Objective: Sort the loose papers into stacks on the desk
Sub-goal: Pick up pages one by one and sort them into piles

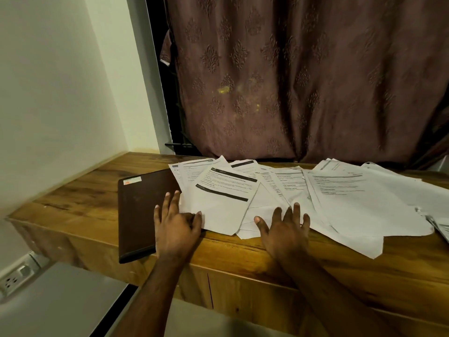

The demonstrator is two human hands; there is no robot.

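Loose white printed papers (303, 190) fan across the grainy wooden desk (80, 200), right of a smooth dark rectangular folder (141, 210), under the flat, spread-fingered left hand (176, 222) and right hand (284, 229).

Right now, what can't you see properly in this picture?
Head view only:
- Print on the papers: too small and blurry to read.
- Sheets at the right edge: cut off by the frame.
- Brown folder: partly covered by papers and the left hand.
- Behind the curtain: hidden.
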